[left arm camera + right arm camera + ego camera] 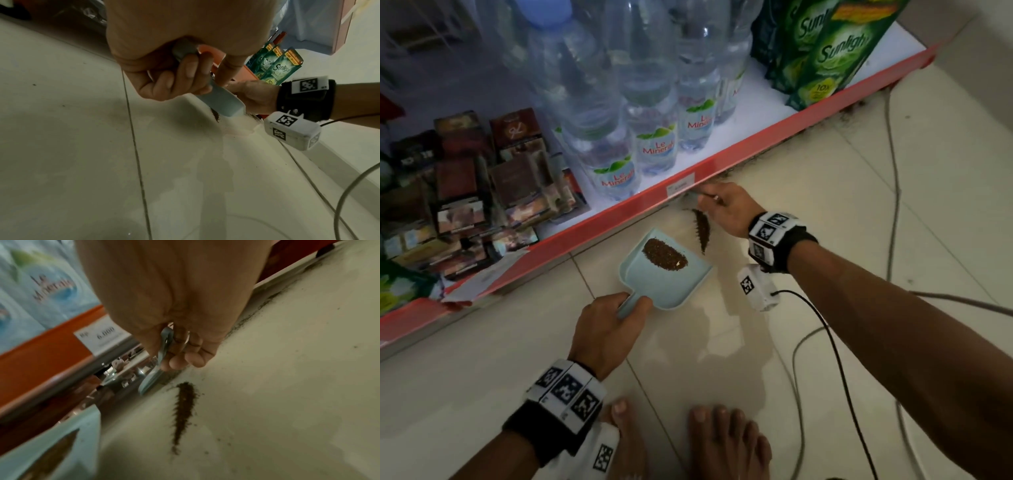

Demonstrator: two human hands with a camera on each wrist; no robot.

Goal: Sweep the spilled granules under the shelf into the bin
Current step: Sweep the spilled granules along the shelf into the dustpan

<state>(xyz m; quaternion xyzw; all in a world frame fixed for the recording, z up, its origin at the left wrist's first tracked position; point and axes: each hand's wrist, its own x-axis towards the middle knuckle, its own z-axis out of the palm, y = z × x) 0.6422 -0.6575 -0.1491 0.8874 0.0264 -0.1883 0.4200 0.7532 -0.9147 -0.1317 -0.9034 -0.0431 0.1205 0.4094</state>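
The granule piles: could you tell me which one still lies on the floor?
The narrow streak of granules beside the right hand lies on the tile; the other pile sits in the dustpan.

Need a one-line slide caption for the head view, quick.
Left hand holds dustpan of granules; right hand works brush under shelf.

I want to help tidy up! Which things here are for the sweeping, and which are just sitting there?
For sweeping: dustpan, brush, granules on the floor, left hand, right hand.

Just there: water bottles, soap pouches, cables.
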